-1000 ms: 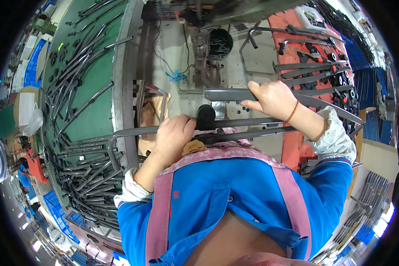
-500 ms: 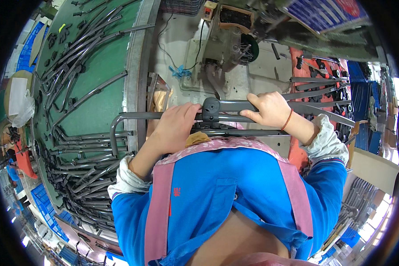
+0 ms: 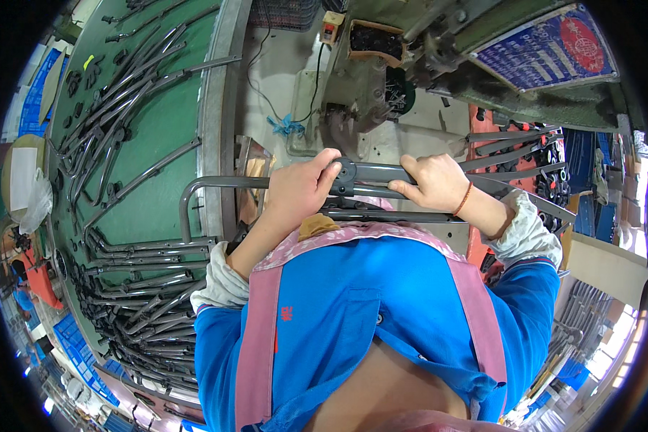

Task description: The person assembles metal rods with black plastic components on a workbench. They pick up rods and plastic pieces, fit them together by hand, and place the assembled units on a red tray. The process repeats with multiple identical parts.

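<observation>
A dark grey bent metal tube [image 3: 227, 183] lies across in front of my waist. Its left end curves down over the green table's edge, and its right part meets a round black joint [image 3: 344, 175]. My left hand [image 3: 300, 189] is closed round the tube just left of that joint, its thumb up against it. To the right of the joint, my right hand [image 3: 437, 183] wraps a flat grey bar [image 3: 378, 172], thumb along its near side. Nearer my apron, another dark tube [image 3: 381, 215] runs below both hands.
Many dark tubes are heaped on the green table [image 3: 162, 122] at left. A red surface [image 3: 475, 245] at right carries black parts and bars. Ahead stand a machine with a blue plate [image 3: 543, 49], a box of small black parts [image 3: 376, 41] and a blue rag [image 3: 286, 126].
My left hand has slid right along the tube, up to the joint, and its thumb has come up. My right hand keeps its hold. The view has shifted slightly.
</observation>
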The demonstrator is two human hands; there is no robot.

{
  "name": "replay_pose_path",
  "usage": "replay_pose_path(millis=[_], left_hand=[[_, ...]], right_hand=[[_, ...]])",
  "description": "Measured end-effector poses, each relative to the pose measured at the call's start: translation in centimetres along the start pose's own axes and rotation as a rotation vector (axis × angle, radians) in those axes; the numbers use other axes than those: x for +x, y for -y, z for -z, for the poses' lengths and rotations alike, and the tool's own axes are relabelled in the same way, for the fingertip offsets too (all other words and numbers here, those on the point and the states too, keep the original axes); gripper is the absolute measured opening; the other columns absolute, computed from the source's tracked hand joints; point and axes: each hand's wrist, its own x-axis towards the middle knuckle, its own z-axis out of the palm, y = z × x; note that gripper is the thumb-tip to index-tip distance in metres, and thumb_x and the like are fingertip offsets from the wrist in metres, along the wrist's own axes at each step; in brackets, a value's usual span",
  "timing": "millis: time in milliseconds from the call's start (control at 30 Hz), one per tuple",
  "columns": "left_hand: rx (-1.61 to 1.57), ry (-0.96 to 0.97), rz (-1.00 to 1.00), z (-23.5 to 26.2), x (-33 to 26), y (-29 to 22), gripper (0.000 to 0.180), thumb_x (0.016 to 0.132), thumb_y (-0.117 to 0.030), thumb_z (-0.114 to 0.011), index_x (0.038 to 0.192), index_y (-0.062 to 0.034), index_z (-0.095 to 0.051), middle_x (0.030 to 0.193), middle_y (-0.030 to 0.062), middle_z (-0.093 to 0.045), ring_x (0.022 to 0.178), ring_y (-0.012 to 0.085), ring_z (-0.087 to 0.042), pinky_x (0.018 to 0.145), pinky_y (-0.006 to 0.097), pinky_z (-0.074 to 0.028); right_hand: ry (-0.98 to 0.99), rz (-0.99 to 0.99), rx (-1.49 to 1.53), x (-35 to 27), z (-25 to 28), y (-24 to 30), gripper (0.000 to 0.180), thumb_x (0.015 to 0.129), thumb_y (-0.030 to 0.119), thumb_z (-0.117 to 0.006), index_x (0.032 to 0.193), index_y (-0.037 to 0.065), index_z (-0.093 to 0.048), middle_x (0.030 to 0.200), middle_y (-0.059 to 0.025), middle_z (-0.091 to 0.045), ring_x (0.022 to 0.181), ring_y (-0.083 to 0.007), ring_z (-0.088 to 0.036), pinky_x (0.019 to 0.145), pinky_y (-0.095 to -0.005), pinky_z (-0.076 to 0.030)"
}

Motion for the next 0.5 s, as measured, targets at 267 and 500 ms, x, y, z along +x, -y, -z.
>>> replay_pose_path(millis=[267,500], left_hand=[[-0.039,-0.153,-0.013,-0.8,6.0,-3.9,0.016,0.095,-0.029,-0.056,0.101,-0.017,-0.065,0.065,0.0115,-0.063,0.062,0.0333,-0.064,0.054,0.044,-0.047],[-0.053,-0.264,-0.066,0.1,11.0,-6.5,0.02,0.091,-0.028,-0.06,0.093,-0.0115,-0.072,0.072,0.013,-0.067,0.069,0.0346,-0.066,0.061,0.043,-0.051]], right_hand=[[-0.044,-0.012,-0.023,-0.3,2.5,-5.6,0.049,0.092,0.052,-0.054,0.082,0.004,-0.055,0.056,-0.0163,-0.058,0.054,-0.0376,-0.061,0.051,-0.0474,-0.048],[-0.346,0.07,-0.059,-0.3,4.4,-8.9,0.045,0.091,0.047,-0.058,0.103,0.004,-0.062,0.08,-0.0163,-0.066,0.076,-0.0363,-0.065,0.068,-0.0454,-0.053]])
